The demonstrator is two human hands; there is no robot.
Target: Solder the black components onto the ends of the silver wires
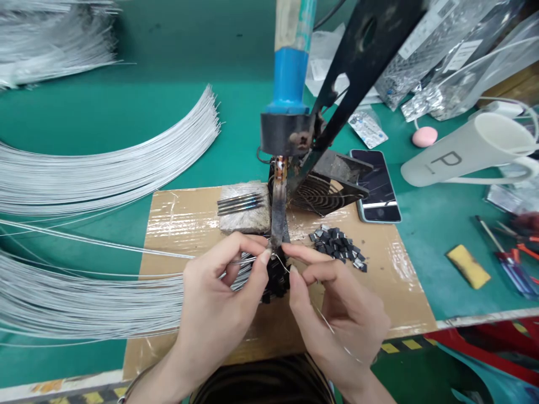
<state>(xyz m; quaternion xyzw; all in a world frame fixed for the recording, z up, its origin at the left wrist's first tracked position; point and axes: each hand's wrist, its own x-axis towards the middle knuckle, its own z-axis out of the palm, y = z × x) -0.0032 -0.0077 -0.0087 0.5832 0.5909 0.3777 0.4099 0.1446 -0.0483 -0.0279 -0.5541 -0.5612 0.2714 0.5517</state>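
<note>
A soldering iron (289, 78) with a blue collar is clamped above the bench, its dark tip (278, 216) pointing down between my hands. My left hand (223, 297) pinches the end of a white wire (168, 253) against or just under the tip; the very end is too small to make out. Between the thumb and fingers of my right hand (341, 308) is a thin solder wire (326, 321), its free end reaching the tip. Below the fingertips lie black-ended wires (275, 280), partly hidden by my hands.
Cardboard (396, 280) covers the work area. Small black connector pieces (339, 247) are heaped right of the iron, near a fan (324, 191) and phone (380, 185). White wire bundles (105, 171) lie left. A mug (467, 148), yellow sponge (468, 266) and pliers (516, 269) occupy the right side.
</note>
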